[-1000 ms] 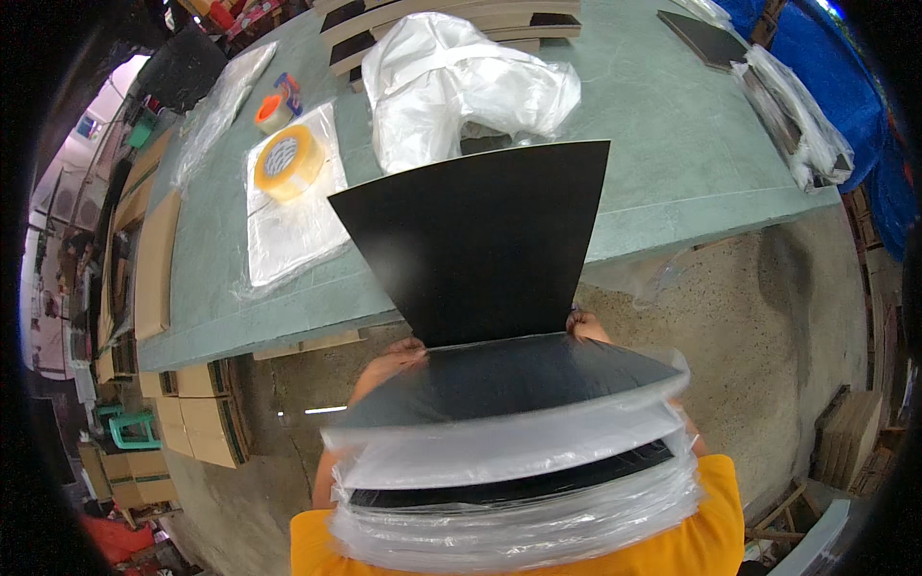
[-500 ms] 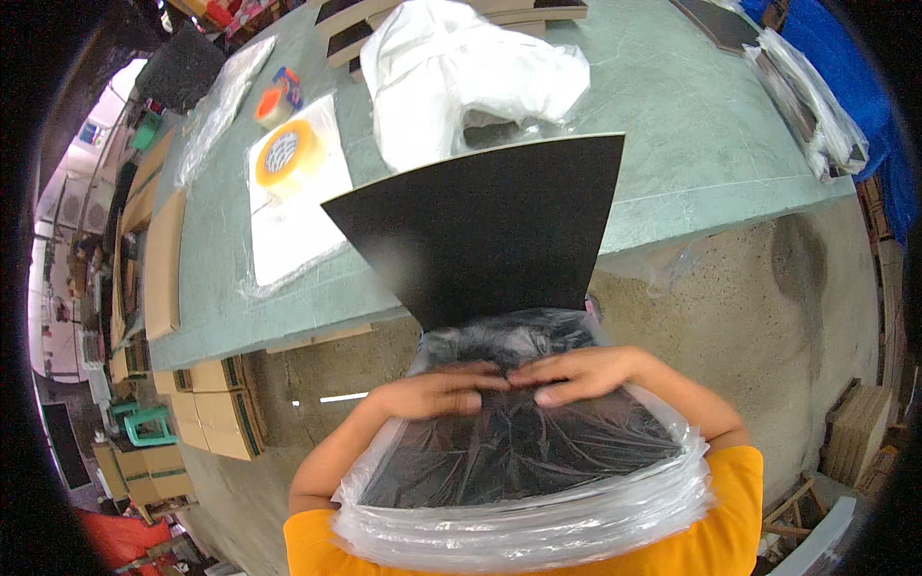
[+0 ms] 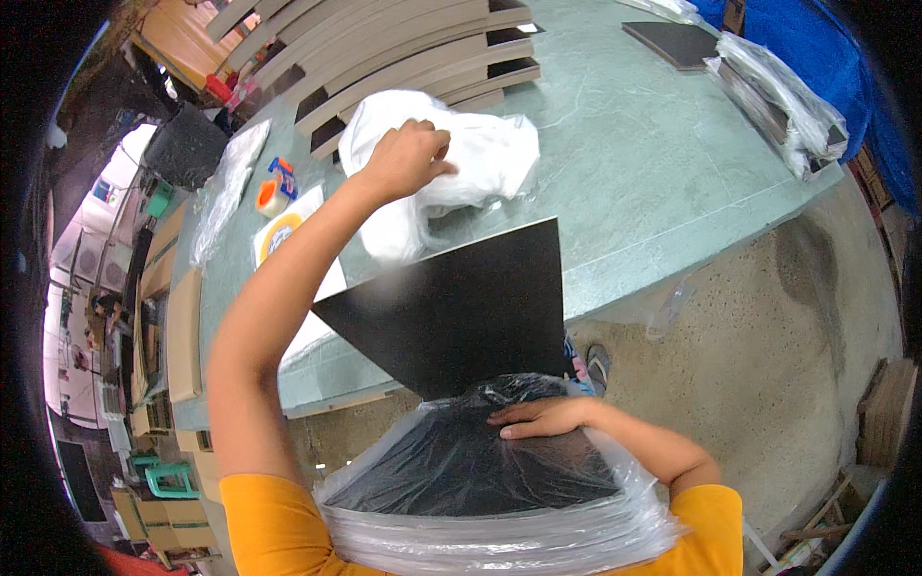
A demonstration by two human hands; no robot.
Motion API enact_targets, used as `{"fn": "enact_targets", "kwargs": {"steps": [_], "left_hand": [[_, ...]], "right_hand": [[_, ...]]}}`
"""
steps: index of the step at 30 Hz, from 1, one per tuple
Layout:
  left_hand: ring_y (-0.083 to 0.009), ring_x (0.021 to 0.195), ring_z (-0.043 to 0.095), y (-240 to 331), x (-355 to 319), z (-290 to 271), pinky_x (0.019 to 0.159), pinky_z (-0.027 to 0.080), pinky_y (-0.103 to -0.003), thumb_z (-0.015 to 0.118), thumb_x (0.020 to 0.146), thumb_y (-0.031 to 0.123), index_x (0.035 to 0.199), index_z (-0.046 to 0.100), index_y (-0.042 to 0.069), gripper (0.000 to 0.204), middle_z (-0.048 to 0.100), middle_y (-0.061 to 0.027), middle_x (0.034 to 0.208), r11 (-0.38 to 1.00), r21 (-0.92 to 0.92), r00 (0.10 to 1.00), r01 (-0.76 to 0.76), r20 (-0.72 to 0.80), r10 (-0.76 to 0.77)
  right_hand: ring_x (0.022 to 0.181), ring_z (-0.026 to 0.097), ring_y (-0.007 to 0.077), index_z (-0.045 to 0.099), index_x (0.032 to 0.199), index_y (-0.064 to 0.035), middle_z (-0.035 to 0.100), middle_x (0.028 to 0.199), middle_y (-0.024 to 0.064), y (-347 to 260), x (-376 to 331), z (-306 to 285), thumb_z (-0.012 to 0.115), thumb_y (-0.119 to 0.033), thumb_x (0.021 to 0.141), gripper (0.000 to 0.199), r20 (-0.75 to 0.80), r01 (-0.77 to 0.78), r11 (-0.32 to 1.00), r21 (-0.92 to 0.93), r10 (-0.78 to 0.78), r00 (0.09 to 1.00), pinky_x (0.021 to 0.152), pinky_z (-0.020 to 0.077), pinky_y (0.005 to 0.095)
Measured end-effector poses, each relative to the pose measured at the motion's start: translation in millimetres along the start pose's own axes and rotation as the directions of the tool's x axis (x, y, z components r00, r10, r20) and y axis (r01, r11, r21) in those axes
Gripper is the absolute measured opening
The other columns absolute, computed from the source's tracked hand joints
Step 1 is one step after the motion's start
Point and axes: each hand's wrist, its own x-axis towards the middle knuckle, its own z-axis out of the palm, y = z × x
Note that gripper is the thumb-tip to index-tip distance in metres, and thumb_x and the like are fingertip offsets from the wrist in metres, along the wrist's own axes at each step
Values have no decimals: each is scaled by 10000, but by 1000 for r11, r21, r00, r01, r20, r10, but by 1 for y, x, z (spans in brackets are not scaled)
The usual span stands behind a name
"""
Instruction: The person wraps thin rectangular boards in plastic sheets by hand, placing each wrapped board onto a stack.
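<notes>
On green table (image 3: 672, 182): left hand (image 3: 408, 158), fingers curled into white plastic bags (image 3: 461, 163) (soft, light, slippery; best pinched at an edge). Right hand (image 3: 543, 418) flat, fingers extended, pressing bagged black board (image 3: 461, 307), stiff, resting against the table edge.

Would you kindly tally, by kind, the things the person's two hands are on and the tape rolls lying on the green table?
Black flat panels: 1, partly inside the bag
Clear plastic bags over the panel: 1, under the right hand
White plastic bundles: 1, gripped by the left hand
Tape rolls: 2
Total: 5
</notes>
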Motion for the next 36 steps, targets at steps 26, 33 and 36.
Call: {"fn": "enact_targets", "kwargs": {"steps": [26, 33, 36], "left_hand": [[-250, 1051, 481, -150, -24, 40, 876, 381, -326, 454, 862, 288, 1147, 432, -65, 455, 499, -175, 1130, 685, -567, 834, 458, 8, -552], [-223, 979, 520, 23, -50, -133, 842, 421, -340, 480, 855, 274, 1141, 457, -15, 407, 524, -113, 1096, 60, -993, 487, -101, -102, -867], [-298, 1066, 441, 9, -230, -53, 921, 335, -393, 520, 771, 194, 1119, 450, -6, 407, 476, -179, 1125, 881, 288, 883, 375, -400, -245]], "right_hand": [[996, 493, 253, 494, 1072, 78, 551, 1048, 184, 48, 24, 6, 419, -408, 867, 533, -111, 450, 869, 208, -436, 893, 874, 356, 351], [1209, 302, 296, 401, 1230, -37, 345, 1287, 172, 27, -6, 13, 345, -562, 828, 664, -195, 75, 996, 38, -66, 979, 996, 223, 355], [1122, 419, 281, 485, 1161, -45, 470, 1174, 168, 12, -2, 21, 434, -457, 840, 524, -246, 132, 988, -77, -147, 958, 938, 316, 347]]}}
